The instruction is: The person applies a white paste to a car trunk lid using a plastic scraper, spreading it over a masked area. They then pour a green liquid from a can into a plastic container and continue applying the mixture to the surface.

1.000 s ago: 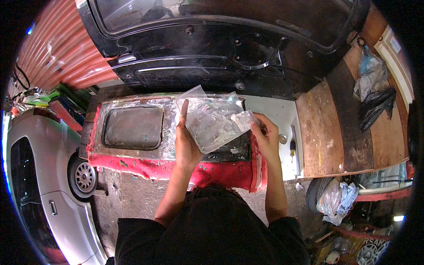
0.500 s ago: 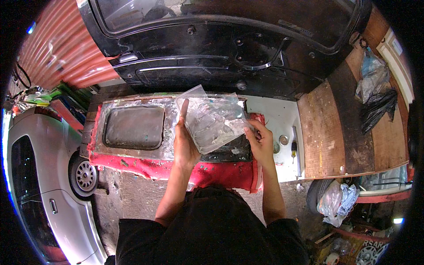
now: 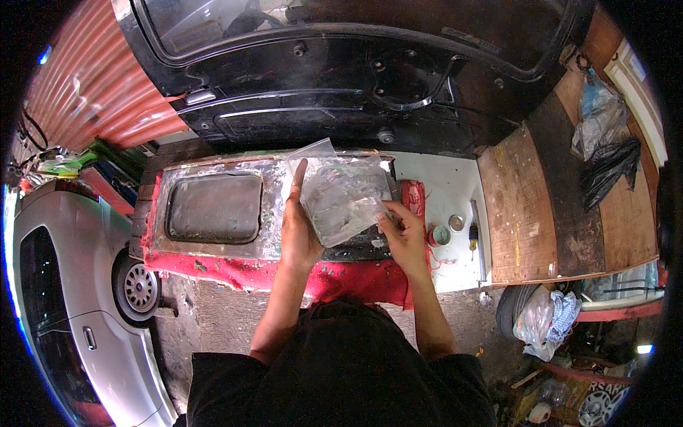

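A clear plastic container, smeared inside with whitish paste, is held tilted between both hands over the bench. My left hand grips its left side, index finger stretched along the edge. At its right edge my right hand has thumb and fingers closed in a pinch; whether a separate thin piece is also in them cannot be made out. Beneath lies a dark panel with a rounded rectangular recess and pale smears, resting on red cloth.
Right of the panel, a white surface carries an open tin, a round lid, a yellow-handled screwdriver and a long metal bar. A black vehicle door stands behind. A silver car is left; plywood is right.
My right hand has shifted left with the container's right edge, uncovering more of the red cloth and the tin. My left hand keeps its hold almost unmoved.
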Action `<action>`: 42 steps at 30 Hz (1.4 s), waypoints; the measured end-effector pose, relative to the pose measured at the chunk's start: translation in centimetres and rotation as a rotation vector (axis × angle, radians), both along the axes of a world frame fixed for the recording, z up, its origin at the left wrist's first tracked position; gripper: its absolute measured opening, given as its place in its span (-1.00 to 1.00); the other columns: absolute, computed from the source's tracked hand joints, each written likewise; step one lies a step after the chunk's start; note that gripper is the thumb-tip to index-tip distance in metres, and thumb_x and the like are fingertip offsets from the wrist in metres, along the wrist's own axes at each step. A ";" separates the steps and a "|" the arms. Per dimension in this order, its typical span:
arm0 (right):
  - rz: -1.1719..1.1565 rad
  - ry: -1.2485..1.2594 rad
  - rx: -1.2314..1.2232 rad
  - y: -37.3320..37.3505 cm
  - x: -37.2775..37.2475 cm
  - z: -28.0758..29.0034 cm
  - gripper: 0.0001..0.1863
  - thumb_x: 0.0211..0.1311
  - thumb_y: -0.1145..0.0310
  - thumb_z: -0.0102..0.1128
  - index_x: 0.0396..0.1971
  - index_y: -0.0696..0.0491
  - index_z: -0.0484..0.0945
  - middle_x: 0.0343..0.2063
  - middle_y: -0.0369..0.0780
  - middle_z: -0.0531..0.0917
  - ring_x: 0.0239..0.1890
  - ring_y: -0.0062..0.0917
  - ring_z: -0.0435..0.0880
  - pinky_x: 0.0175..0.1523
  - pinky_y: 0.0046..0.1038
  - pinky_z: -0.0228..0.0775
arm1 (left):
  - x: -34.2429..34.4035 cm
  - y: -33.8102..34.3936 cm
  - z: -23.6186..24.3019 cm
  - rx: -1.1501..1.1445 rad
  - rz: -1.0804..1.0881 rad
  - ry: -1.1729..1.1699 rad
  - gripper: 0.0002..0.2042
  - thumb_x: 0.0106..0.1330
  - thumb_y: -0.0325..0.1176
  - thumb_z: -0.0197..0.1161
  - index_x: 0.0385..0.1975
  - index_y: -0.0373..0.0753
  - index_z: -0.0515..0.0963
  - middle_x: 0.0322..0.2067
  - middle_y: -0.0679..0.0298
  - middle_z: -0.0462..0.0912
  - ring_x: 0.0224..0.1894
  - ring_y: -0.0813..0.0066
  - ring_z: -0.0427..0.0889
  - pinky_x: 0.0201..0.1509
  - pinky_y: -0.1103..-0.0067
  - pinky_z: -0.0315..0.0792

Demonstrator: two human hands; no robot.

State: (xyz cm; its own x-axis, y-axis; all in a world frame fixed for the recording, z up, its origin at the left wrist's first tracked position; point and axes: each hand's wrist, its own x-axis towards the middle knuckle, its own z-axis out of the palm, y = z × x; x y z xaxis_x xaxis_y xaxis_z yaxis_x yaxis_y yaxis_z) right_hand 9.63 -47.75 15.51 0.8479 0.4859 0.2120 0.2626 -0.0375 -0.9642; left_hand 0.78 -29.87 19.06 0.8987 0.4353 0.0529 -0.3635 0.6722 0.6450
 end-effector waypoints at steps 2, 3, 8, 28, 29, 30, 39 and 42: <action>-0.005 0.020 0.040 0.5 -0.2 -1.2 -0.72 0.38 0.39 0.28 0.00 0.20 0.62 -0.37 -0.30 0.68 -0.40 -0.71 0.57 -0.25 -0.58 0.42 | 0.4 -0.2 -0.1 -0.006 0.006 0.002 -0.42 0.61 0.07 -0.19 0.55 0.06 0.01 0.28 0.06 0.43 0.22 0.15 0.56 0.21 0.20 0.56; -0.008 0.030 0.059 0.7 -0.3 -1.6 -0.71 0.38 0.37 0.29 0.01 0.19 0.63 -0.36 -0.28 0.70 -0.41 -0.69 0.58 -0.26 -0.57 0.44 | 0.5 -0.3 0.0 -0.010 0.011 0.009 -0.43 0.62 0.05 -0.21 0.55 0.06 0.02 0.27 0.06 0.44 0.22 0.15 0.56 0.21 0.21 0.56; 0.004 0.051 0.051 1.9 -1.6 -2.0 -0.71 0.37 0.37 0.30 0.00 0.18 0.63 -0.41 -0.30 0.67 -0.44 -0.71 0.51 -0.31 -0.58 0.38 | 1.2 -1.0 -0.3 0.011 0.073 0.034 -0.48 0.65 -0.03 -0.29 0.53 0.00 0.06 0.24 0.04 0.47 0.21 0.19 0.57 0.22 0.27 0.55; -0.162 0.531 0.263 4.2 -3.8 -3.0 -0.69 0.38 0.40 0.29 0.06 0.18 0.61 -0.40 -0.43 0.64 -0.56 -0.84 0.32 -0.49 -0.64 0.11 | 3.9 -2.8 -2.6 0.104 0.373 0.022 -0.47 0.59 -0.17 -0.17 0.52 -0.15 0.14 0.40 0.11 0.26 0.33 0.28 0.38 0.38 0.38 0.33; -0.155 0.599 0.293 4.1 -3.8 -2.9 -0.71 0.38 0.39 0.29 0.03 0.16 0.63 -0.43 -0.45 0.61 -0.58 -0.84 0.29 -0.50 -0.64 0.08 | 4.0 -2.8 -2.9 0.126 0.389 0.033 -0.47 0.59 -0.18 -0.17 0.52 -0.17 0.14 0.42 0.12 0.24 0.36 0.29 0.35 0.41 0.39 0.29; -0.146 0.667 0.323 4.0 -3.7 -2.9 -0.73 0.38 0.38 0.29 0.01 0.14 0.64 -0.47 -0.47 0.59 -0.60 -0.84 0.27 -0.51 -0.64 0.05 | 4.1 -2.8 -3.2 0.145 0.388 0.033 -0.47 0.59 -0.20 -0.17 0.51 -0.20 0.14 0.44 0.14 0.22 0.39 0.30 0.31 0.44 0.41 0.24; -0.194 0.978 0.417 4.5 -3.7 -2.7 -0.84 0.36 0.36 0.30 -0.11 0.00 0.64 -0.55 -0.50 0.53 -0.62 -0.81 0.33 -0.52 -0.64 0.12 | 4.3 -3.6 -3.2 0.365 0.415 0.092 -0.42 0.59 -0.14 -0.14 0.54 -0.21 0.07 0.49 0.13 0.15 0.45 0.24 0.25 0.50 0.36 0.14; -0.180 0.990 0.464 4.6 -3.6 -3.5 -0.75 0.32 0.33 0.34 -0.05 0.04 0.66 -0.45 -0.45 0.64 -0.59 -0.77 0.37 -0.50 -0.61 0.20 | 4.0 -3.9 -3.4 0.323 0.388 0.084 -0.42 0.59 -0.15 -0.15 0.54 -0.21 0.06 0.49 0.12 0.15 0.45 0.24 0.24 0.51 0.36 0.13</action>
State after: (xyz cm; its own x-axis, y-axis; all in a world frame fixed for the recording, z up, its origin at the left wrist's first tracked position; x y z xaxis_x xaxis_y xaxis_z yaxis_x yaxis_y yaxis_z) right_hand 6.07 -43.19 11.99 0.7937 0.3874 -0.4690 -0.6049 0.4214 -0.6757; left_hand 4.76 -33.77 15.67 0.6809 0.7112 0.1750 -0.4851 0.2589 0.8352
